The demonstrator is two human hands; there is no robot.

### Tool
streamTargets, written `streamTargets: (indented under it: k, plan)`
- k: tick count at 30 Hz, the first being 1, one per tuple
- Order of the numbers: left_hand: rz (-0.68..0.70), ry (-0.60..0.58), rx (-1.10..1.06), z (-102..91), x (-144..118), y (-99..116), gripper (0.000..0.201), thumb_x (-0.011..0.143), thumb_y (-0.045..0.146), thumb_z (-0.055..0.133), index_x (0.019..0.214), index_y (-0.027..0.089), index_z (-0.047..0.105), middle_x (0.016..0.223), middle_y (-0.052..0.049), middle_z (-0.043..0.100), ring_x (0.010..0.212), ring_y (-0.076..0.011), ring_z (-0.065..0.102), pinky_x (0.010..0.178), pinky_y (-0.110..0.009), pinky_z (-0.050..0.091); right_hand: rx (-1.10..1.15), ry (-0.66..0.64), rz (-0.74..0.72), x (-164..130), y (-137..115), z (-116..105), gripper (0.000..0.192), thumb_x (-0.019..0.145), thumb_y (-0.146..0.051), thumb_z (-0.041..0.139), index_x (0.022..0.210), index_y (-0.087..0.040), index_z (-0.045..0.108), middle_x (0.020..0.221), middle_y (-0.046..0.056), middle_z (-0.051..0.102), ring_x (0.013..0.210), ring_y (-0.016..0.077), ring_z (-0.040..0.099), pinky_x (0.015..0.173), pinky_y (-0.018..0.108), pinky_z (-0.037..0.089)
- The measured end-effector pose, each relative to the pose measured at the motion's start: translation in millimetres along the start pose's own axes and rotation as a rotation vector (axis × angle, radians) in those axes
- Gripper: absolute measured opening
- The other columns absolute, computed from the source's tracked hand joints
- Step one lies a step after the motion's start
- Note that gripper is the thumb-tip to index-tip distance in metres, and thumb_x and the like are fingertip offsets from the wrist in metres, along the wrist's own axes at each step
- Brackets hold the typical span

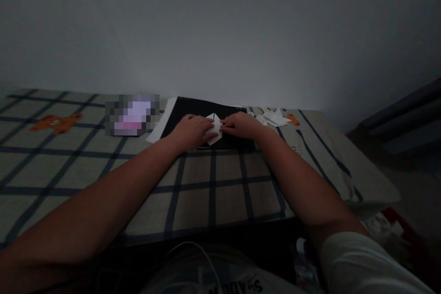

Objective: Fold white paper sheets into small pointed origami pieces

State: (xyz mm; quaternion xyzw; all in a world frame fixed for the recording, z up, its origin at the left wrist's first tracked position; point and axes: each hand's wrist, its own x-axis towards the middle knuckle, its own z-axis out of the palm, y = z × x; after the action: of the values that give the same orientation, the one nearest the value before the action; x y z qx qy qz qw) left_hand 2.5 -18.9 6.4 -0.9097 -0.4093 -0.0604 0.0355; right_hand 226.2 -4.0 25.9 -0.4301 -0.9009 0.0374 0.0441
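A small folded piece of white paper (215, 135) lies on a flat black cover (181, 112), with its pointed end facing the wall. My left hand (193, 132) holds it from the left, fingers across its upper part and thumb near its lower edge. From the right, my right hand (241, 125) grips the paper's edge with thumb and fingertips. Parts of the paper are hidden under my fingers. White sheets (159, 128) stick out from beneath the black cover's left side.
Several folded white paper pieces (277, 118) lie right of the cover. A blurred phone-like object (132, 117) stands to the left. A checked cloth (213, 174) covers the table. Below its edge are a plastic bottle (305, 266) and a red container (396, 218). A wall rises behind.
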Motion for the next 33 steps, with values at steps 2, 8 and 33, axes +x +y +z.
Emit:
streamTargets:
  k: [2,8,33]
  plan:
    - [0.004,-0.006,-0.018,-0.3,0.9,-1.9,0.043,0.103,0.049,0.042,0.121,0.02,0.067,0.138,-0.008,0.065,0.127,-0.0279,0.058,0.112,-0.048,0.034,-0.014,0.032,-0.013,0.7,0.5,1.7,0.031,0.099,-0.036,0.054,0.095,-0.02,0.081,0.095,0.007,0.078,0.088,0.0191,0.068,0.082,0.031,0.047]
    - [0.081,-0.021,-0.049,-0.3,3.4,-14.7,0.043,0.096,0.048,0.055,0.127,0.02,0.065,0.14,-0.008,0.063,0.125,-0.0272,0.06,0.112,-0.043,0.037,-0.005,0.129,-0.153,5.5,2.5,11.9,0.028,0.098,-0.024,0.054,0.112,-0.014,0.076,0.115,0.012,0.075,0.102,0.0207,0.065,0.09,0.032,0.045]
    - [-0.061,0.051,0.065,-5.0,0.9,-26.5,0.041,0.1,0.04,0.041,0.122,0.021,0.071,0.13,-0.007,0.069,0.114,-0.0268,0.066,0.092,-0.038,0.048,0.363,0.267,-0.11,6.4,16.0,20.4,0.03,0.088,-0.014,0.06,0.111,-0.02,0.077,0.116,0.008,0.076,0.107,0.0187,0.069,0.099,0.037,0.05]
